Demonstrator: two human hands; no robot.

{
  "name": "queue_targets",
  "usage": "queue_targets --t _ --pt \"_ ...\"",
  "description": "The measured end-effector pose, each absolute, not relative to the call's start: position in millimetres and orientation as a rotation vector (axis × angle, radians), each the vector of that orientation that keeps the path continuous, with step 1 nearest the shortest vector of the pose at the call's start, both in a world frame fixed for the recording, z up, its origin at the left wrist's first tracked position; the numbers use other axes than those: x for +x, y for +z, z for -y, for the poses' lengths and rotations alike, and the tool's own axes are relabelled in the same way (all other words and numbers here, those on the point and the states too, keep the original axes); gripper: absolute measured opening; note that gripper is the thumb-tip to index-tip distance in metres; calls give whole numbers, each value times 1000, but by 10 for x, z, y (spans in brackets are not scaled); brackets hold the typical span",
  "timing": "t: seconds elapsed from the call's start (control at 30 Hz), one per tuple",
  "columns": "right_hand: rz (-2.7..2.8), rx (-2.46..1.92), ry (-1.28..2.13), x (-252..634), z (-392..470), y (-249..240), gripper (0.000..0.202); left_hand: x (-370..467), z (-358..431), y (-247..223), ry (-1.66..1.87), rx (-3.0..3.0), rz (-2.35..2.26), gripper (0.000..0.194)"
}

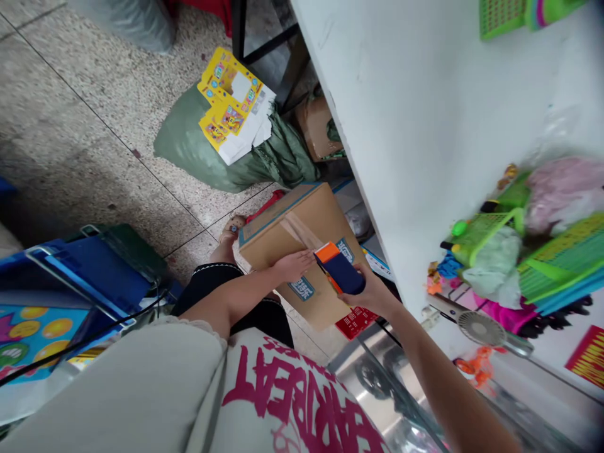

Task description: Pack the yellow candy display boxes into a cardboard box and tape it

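Observation:
A brown cardboard box (pixel 278 220) with blue printed labels stands tilted in front of my legs, under the table's edge. A strip of clear tape (pixel 299 231) runs over its upper edge. My left hand (pixel 293 265) lies on the box with its fingers stretched out, the tips close to the orange end of a tape dispenser (pixel 340 269). That dispenser is dark blue and orange. My right hand (pixel 370 292) is wrapped round its rear end and holds it against the box face.
A white table (pixel 377 126) borders the right, bearing green baskets (pixel 493 236) and a small handheld fan (pixel 481 327). On the floor ahead lies a green sack (pixel 189 141) with yellow printed card (pixel 231 107) on top. Blue folding chairs (pixel 89 270) stand at the left.

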State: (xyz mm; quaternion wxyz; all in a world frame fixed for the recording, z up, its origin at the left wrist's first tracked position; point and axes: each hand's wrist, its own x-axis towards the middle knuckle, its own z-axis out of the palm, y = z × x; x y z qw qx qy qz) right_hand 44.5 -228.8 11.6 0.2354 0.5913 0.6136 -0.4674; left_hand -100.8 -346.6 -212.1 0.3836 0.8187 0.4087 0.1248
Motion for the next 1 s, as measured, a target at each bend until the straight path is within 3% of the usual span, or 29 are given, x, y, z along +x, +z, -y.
queue_targets --t 0.17,0.3,0.47,0.67,0.8,1.0 --pt "-1991 1606 -941 561 2490 141 66 -1017 3454 -2021 300 2200 -1111 44" --pt "-2283 1485 -1043 672 2699 30 88 -841 3599 -1857 316 2148 -1399 45" --pt "-2356 1369 -1054 822 2907 -124 74 -590 3769 -1837 256 1997 -1699 43" --pt "-2482 1247 -1066 1032 2935 -196 76 -540 3750 -1938 162 2012 -1820 44" --pt "-2441 1280 -1054 1624 3144 -3 76 -520 3760 -1898 232 2066 -1848 51" --pt "-2257 1374 -1030 3220 3762 277 65 -498 3771 -1847 323 2055 -1850 58"
